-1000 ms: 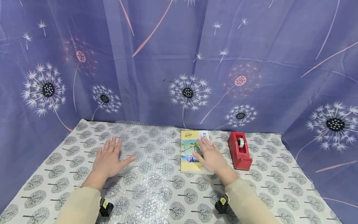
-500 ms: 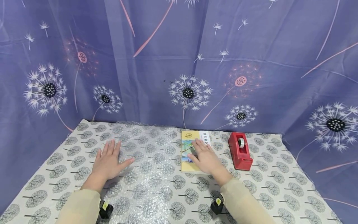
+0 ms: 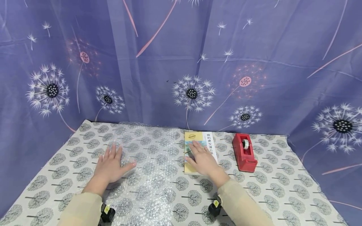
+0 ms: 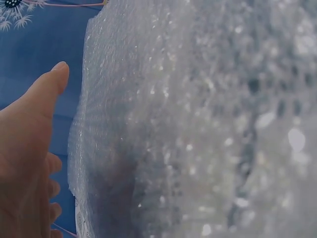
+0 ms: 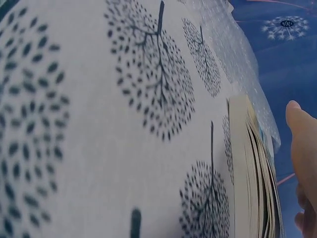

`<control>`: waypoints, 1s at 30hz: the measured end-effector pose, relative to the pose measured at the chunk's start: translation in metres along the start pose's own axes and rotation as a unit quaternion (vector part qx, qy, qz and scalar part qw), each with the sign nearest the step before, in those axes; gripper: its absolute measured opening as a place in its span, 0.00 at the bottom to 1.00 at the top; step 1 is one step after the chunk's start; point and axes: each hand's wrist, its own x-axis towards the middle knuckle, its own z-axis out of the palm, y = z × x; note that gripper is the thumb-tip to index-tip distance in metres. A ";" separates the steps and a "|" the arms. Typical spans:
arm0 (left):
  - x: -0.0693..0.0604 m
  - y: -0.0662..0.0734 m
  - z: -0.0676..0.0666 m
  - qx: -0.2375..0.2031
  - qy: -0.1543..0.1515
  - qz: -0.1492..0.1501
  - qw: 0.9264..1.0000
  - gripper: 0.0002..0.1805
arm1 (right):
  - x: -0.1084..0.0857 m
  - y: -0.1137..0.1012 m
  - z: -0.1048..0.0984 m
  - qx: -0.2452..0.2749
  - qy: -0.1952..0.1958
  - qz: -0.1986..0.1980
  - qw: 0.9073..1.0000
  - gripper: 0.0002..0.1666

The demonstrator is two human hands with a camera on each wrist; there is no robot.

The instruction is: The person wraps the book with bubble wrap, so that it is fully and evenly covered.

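Clear bubble wrap (image 3: 152,188) lies flat over the left and middle of the table. My left hand (image 3: 108,168), fingers spread, is over its left part; whether it touches is hard to tell. In the left wrist view the hand (image 4: 29,144) shows beside the wrap (image 4: 148,99). A yellow and white book (image 3: 192,169) lies right of the wrap, its cover partly hidden by my right hand (image 3: 205,160), which is over it with straight fingers. In the right wrist view the hand (image 5: 304,163) is beyond the book's page edges (image 5: 252,178).
A red tape dispenser (image 3: 244,153) with a small roll in it stands right of the book. The table is covered by a white cloth with a tree print (image 3: 271,188). Behind it hangs a blue-purple curtain (image 3: 158,72) with dandelions.
My right hand has moved left over the book, uncovering more of the title strip and moving away from the dispenser. The left hand has hardly moved.
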 end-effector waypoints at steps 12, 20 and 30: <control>-0.004 0.003 0.005 -0.008 -0.022 -0.011 1.000 0.61 | 0.007 -0.014 0.009 0.001 -0.010 -0.017 1.000 0.42; -0.009 0.009 0.004 -0.007 -0.037 -0.012 0.999 0.60 | 0.011 -0.021 0.010 -0.008 -0.033 -0.030 0.999 0.42; -0.017 0.018 0.004 -0.008 -0.085 -0.038 0.996 0.63 | 0.015 -0.031 0.015 -0.011 -0.053 -0.047 0.997 0.43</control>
